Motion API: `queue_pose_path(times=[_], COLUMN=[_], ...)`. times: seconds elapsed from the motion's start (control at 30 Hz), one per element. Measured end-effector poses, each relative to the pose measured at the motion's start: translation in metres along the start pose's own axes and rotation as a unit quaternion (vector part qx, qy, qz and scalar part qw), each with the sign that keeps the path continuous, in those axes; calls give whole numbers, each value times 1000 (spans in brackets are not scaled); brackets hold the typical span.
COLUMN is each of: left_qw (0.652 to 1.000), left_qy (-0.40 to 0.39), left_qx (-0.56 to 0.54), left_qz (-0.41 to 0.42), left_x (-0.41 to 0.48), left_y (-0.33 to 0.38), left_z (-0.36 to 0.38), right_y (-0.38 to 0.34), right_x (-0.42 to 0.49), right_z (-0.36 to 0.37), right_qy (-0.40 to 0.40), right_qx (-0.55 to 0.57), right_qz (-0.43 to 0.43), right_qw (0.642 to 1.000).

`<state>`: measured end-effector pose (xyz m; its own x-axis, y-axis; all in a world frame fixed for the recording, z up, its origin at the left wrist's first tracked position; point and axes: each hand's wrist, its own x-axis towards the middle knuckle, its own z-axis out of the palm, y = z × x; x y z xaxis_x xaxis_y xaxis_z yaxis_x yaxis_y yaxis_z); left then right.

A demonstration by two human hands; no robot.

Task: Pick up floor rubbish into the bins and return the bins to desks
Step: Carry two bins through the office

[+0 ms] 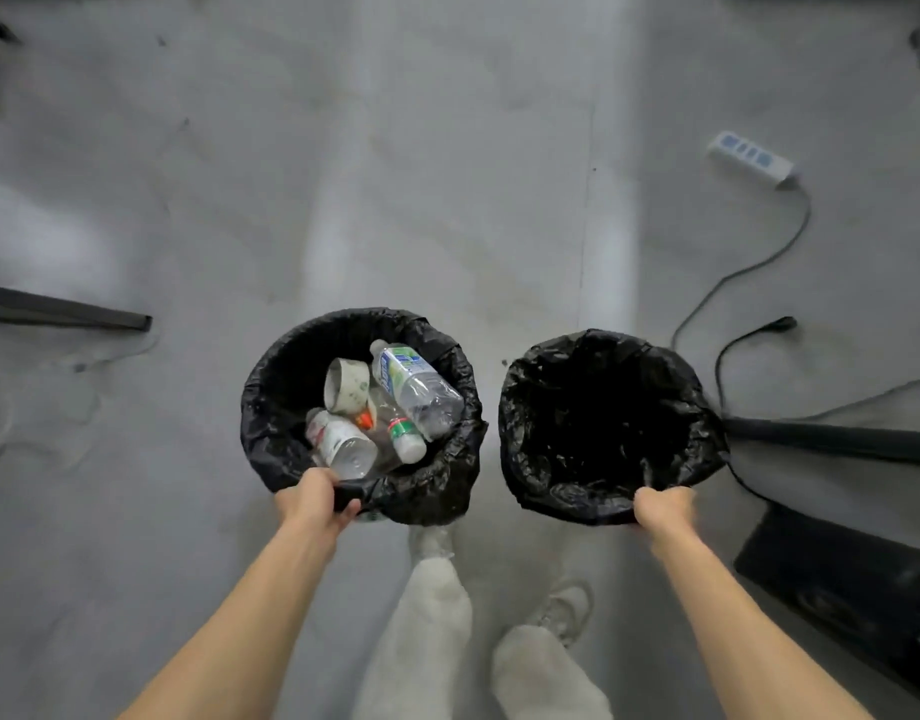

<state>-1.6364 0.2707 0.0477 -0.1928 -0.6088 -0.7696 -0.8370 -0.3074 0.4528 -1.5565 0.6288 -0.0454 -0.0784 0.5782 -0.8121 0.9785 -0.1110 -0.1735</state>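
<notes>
- Head view: left hand grips the near rim of the left bin, which holds plastic bottles and a paper cup.
- Right hand grips the right bin by its near rim, just beside the other, over grey floor.

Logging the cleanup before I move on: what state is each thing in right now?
Left bin: lined, holding bottles and a cup.
Right bin: lined, no rubbish visible.
Left hand: grips left bin's rim.
Right hand: grips right bin's rim.
Power strip: lying on floor, cord attached.
</notes>
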Motion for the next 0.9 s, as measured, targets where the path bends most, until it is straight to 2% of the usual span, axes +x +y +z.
queue_pose_path(times=[0.23,0.37,0.53,0.7,0.8,0.9], left_qw=[997,993,989,988,988,988], left_qy=[-22,-39,-39,-47,-48,-57], left_qx=[75,109,141,147,150,145], left_qz=[-7,-6,8,8,2,8], left_x=[82,101,112,88,52,3], left_y=[-11,-8,3,27,48,80], left_z=[51,58,57,55,46,28], right_y=[7,10,7,-6,-29,-81], right_x=[78,87,71,22,-22,-104], right_z=[83,110,125,94,67,30], right_qy=[-3,-28,-17,-23,-89,-150], right_qx=[143,247,304,232,146,98], right_qz=[73,125,123,110,59,-2], right_qw=[987,961,945,966,983,984])
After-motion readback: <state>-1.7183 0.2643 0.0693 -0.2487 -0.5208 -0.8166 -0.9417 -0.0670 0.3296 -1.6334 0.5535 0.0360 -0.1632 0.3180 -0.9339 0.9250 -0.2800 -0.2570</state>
